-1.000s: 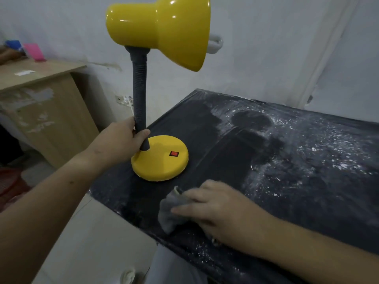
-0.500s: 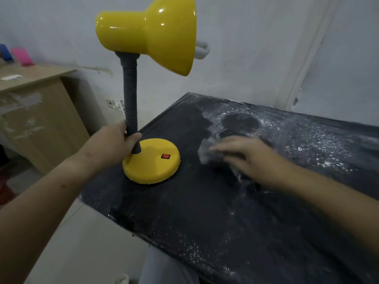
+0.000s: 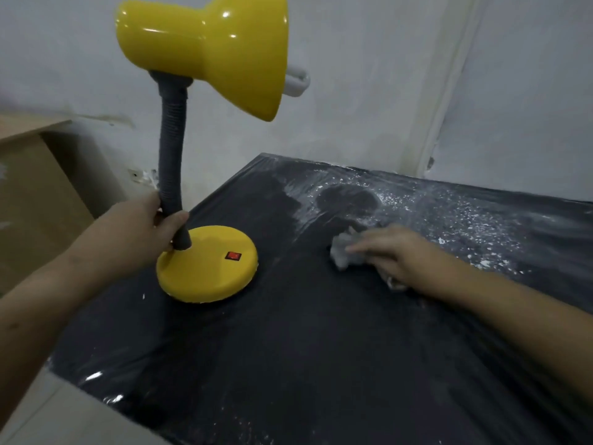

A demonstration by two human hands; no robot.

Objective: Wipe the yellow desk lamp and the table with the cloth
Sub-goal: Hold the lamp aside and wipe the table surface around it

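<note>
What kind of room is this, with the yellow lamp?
Probably a plain workroom or spare room at home: a dusty black table, a wooden desk beside it and bare, scuffed white walls.

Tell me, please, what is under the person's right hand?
A crumpled grey cloth, pressed on the black table; the right hand covers its middle, so only its ends show.

Lamp [image 3: 205,49] yellow, grey neck, red switch [image 3: 233,256]; table [image 3: 321,348] black w/ white specks; cloth [image 3: 345,253] grey.
</note>
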